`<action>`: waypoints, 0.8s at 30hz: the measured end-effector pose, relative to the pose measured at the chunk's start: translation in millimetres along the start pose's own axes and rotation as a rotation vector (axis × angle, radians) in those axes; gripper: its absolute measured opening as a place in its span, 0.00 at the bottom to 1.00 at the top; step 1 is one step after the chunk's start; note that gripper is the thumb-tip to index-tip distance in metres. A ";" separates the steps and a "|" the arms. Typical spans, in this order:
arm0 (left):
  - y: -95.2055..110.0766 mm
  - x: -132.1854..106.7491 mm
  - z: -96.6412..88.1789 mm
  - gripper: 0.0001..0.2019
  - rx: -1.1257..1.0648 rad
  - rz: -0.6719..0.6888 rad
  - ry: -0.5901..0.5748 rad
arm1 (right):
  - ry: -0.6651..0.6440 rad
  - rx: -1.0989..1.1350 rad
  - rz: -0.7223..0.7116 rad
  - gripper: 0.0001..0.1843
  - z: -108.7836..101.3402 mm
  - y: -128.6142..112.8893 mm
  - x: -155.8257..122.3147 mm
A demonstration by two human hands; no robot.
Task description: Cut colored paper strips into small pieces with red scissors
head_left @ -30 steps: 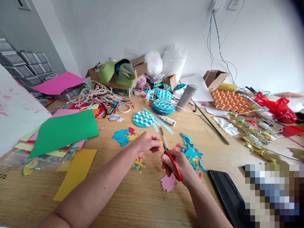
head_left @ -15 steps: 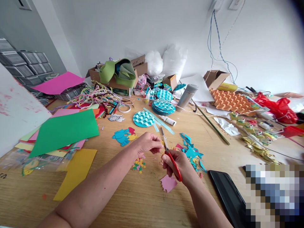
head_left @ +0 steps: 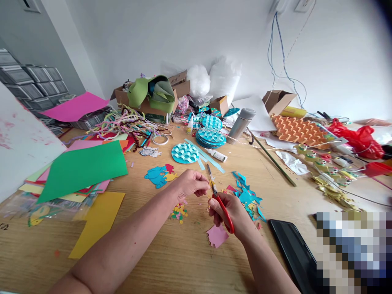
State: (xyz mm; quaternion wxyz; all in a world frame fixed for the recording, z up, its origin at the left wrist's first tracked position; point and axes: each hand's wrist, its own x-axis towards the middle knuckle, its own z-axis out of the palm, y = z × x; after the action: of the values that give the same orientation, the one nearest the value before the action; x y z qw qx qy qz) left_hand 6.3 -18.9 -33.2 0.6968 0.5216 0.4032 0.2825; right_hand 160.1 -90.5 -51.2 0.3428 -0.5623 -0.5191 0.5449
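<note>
My right hand [head_left: 229, 206] is wrapped round red-handled scissors [head_left: 227, 216], whose blades point away from me. Just left of the blades, my left hand [head_left: 192, 183] is closed in a pinch on a small piece of yellow paper [head_left: 210, 185], mostly hidden by the fingers. Below the hands lies a pink paper piece [head_left: 217, 236] with notched edges. Small round paper dots [head_left: 179, 212] are heaped under my left wrist. Blue paper scraps [head_left: 248, 197] lie right of the scissors. A blue paper fish [head_left: 157, 177] rests beyond my left forearm, beside yellow and red cutouts.
Green paper [head_left: 87, 169] and yellow paper [head_left: 98, 222] lie to the left. A blue-and-white scalloped disc [head_left: 185, 153], a glue bottle [head_left: 217, 155] and a grey flask [head_left: 241, 124] stand or lie beyond the hands. A black phone [head_left: 292, 251] is at the right, near my forearm.
My hands stay in nearly the same place. The scissors have shifted very slightly, and a little more yellow paper shows at the blades.
</note>
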 end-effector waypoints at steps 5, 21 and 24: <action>-1.6 0.9 -0.8 0.02 -0.020 -0.015 0.010 | 0.000 0.005 0.017 0.23 0.6 -1.4 -0.6; 2.9 -1.3 1.2 0.01 0.048 0.007 0.045 | -0.007 -0.021 0.016 0.23 -0.4 1.5 -1.3; 2.6 -1.0 0.5 0.01 0.042 0.011 0.042 | -0.002 -0.011 0.022 0.23 0.0 0.9 -1.4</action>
State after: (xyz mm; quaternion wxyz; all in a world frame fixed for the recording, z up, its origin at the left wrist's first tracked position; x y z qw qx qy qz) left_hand 6.3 -19.3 -30.3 0.6757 0.5323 0.4206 0.2884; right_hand 160.5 -92.0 -51.7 0.3331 -0.5692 -0.5164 0.5462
